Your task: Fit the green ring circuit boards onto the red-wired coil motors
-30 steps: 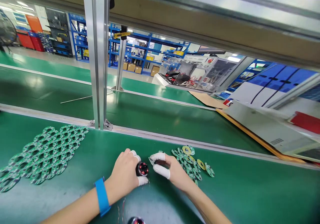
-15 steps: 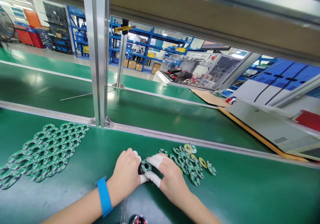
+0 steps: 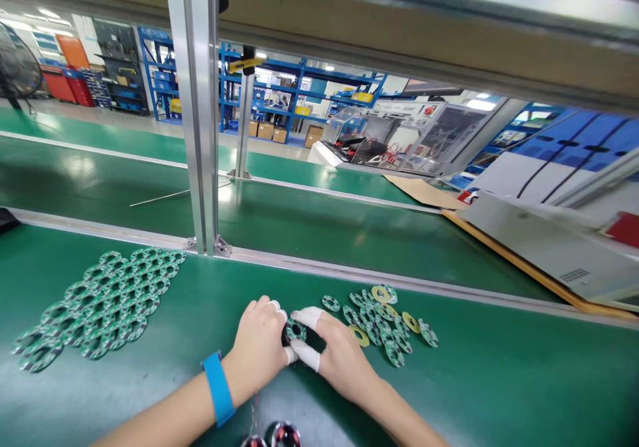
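Observation:
My left hand [image 3: 262, 334], with white finger cots and a blue wristband, is closed around a dark round part mostly hidden by the fingers. Against that part's face sits a green ring-shaped circuit board [image 3: 296, 330]. From the other side my right hand [image 3: 337, 347], also in white finger cots, pinches the board between thumb and forefinger. A loose pile of similar ring boards [image 3: 372, 324] lies just beyond my right hand, some showing a yellow face. At the bottom edge are round parts with coppery coils [image 3: 285, 435], partly cut off, with thin wires [image 3: 255, 410] beside them.
Many ring boards [image 3: 107, 300] lie in neat overlapping rows on the green bench [image 3: 499, 374] at left. A metal post [image 3: 197, 134] rises from the rail [image 3: 319, 271] behind my hands. A grey panel [image 3: 544, 247] leans at right. A dark object [image 3: 7, 219] shows at the far left.
The view has shifted slightly, bringing more of the coiled parts into sight at the bottom. Both hands keep their hold, with the ring board tilted a little differently.

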Tool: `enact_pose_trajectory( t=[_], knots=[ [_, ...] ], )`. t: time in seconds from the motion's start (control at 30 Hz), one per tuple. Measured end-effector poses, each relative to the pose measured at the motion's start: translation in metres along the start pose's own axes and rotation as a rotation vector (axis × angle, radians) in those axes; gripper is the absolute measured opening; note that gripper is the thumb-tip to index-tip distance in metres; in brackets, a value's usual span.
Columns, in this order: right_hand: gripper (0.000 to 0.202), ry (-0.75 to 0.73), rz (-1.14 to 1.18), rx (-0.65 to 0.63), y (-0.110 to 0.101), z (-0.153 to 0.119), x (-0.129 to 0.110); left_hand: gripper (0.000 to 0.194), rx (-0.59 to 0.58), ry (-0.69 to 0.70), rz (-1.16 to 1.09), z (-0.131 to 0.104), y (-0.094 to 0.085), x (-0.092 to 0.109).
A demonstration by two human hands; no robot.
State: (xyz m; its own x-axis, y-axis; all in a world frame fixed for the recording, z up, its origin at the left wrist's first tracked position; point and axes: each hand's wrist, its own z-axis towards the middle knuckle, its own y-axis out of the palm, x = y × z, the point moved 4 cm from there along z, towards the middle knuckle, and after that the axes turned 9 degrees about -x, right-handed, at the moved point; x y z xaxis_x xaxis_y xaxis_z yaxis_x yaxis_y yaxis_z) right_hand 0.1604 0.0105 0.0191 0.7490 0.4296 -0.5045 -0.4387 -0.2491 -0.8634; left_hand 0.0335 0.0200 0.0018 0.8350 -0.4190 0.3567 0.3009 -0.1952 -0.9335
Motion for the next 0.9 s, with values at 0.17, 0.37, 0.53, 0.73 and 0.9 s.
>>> enact_pose_trajectory(
  t=[0.17, 0.37, 0.53, 0.73, 0.9],
  knots=[
    [0.026, 0.041, 0.007, -0.01, -0.001, 0.0, -0.004, 0.027, -0.029, 0.092, -0.064, -0.009, -0.022, 0.004],
    [0.033, -0.052, 0.257, -0.07, -0.004, 0.0, 0.003, 0.029, -0.054, 0.339, 0.107, -0.014, -0.012, 0.017],
    [0.033, -0.082, 0.393, -0.056, -0.002, -0.002, 0.015, 0.023, 0.001, 0.448, 0.231, -0.017, -0.005, 0.024],
    [0.027, -0.007, 0.459, 0.006, 0.008, 0.0, 0.014, 0.025, -0.056, 0.459, 0.356, -0.021, -0.002, 0.033],
    [0.039, 0.028, 0.266, 0.015, -0.009, -0.004, 0.013, 0.024, -0.1, 0.399, 0.242, -0.019, -0.007, 0.027]
  ],
)
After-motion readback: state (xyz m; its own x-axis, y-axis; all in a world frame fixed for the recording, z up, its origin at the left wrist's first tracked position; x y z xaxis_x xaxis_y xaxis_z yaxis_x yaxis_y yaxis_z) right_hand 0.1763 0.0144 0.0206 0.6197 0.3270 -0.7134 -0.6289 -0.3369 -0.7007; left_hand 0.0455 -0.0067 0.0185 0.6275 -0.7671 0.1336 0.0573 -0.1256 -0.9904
